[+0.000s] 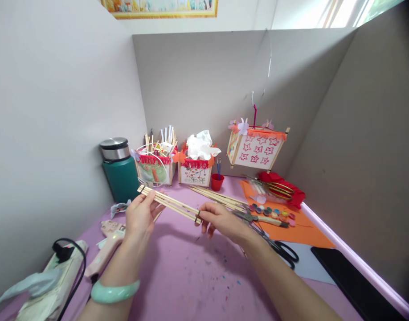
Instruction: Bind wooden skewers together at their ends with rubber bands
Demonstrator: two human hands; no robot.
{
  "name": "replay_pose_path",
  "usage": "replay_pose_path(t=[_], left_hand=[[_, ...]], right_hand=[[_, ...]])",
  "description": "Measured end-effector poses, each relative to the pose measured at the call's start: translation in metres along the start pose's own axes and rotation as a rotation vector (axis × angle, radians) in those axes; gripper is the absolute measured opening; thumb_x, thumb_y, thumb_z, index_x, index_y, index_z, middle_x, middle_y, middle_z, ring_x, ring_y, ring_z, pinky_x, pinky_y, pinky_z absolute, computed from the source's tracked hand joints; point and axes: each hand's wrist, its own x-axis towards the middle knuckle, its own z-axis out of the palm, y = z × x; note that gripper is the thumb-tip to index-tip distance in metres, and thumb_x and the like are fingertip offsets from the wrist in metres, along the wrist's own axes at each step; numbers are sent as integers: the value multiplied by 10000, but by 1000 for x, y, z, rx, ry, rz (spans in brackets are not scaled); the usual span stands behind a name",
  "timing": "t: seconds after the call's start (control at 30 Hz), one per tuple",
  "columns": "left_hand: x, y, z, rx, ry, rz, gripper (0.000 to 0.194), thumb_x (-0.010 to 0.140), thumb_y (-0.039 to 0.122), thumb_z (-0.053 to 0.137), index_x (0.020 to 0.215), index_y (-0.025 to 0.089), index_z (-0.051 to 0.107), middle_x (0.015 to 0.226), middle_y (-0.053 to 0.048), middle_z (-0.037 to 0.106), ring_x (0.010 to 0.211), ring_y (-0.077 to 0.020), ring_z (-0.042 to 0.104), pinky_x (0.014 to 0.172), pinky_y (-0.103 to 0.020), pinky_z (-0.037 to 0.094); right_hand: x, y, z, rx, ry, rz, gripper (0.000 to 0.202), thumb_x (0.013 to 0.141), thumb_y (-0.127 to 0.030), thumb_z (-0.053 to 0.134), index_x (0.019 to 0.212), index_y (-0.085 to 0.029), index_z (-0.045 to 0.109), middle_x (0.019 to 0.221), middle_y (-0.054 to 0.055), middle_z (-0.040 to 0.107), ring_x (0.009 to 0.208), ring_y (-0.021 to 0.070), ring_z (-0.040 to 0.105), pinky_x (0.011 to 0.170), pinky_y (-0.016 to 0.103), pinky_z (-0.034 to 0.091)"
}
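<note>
Between my hands, above the purple tabletop (pixel 191 276), is a bundle of thin wooden sticks (pixel 173 204) with black bands near both ends. My left hand (pixel 142 211) is closed around the left end, its thumb lying on top of the sticks. At the right end, my right hand (pixel 221 219) pinches the bundle beside the black band, with the other fingers curled below. The bundle slopes down slightly to the right. Some of the fingers of my left hand are hidden behind the sticks.
Behind stand a green bottle (pixel 119 174), two decorated boxes (pixel 156 171) and a red cup (pixel 217 183) with brushes. Loose sticks (pixel 221 197) lie beyond my right hand. Black scissors (pixel 284 252) and paint pots (pixel 269 211) are right; a glue gun (pixel 104 256) and power strip (pixel 40 285) left. A lantern (pixel 256 149) hangs above.
</note>
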Motion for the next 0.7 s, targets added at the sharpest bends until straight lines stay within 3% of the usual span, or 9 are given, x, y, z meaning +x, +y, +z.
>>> replay_pose_path(t=[0.17,0.27,0.37,0.43,0.53,0.7], left_hand=[[-2,3,2,160,17,177,160,764,283,573,823,137,548,713,-46,637,581,-161,627,513,-273,532],[-9,5,6,168,-19,224,231,774,357,546,884,154,544,584,31,545,370,-72,464,408,-203,450],[-24,1,14,305,-200,222,272,757,397,579,891,160,572,519,71,448,315,-35,291,321,-153,263],[-34,-4,19,536,-308,270,271,724,380,632,884,162,613,558,41,511,382,-61,383,371,-173,302],[-44,-13,23,795,-383,447,207,761,350,607,878,188,661,689,-8,624,564,-124,534,544,-224,414],[-47,-17,21,870,-376,686,156,811,296,563,877,216,679,777,-17,651,706,-156,578,683,-250,423]], right_hand=[[3,5,5,-192,126,-111,107,757,-241,533,726,-169,607,660,0,583,614,106,537,473,181,397],[3,-1,3,80,159,-65,122,740,-276,584,754,-161,624,677,-1,567,563,90,497,442,184,389],[3,-6,5,401,157,-6,201,706,-320,655,807,-146,648,711,4,576,504,56,461,418,174,384],[2,-8,8,503,149,-2,234,682,-325,689,815,-133,666,730,17,599,496,47,471,420,167,389],[0,-12,14,541,146,-12,255,660,-327,710,808,-121,686,755,39,628,519,57,517,429,168,404],[-3,-20,21,486,239,-50,241,650,-335,708,755,-118,702,667,34,627,504,74,537,419,174,411]])
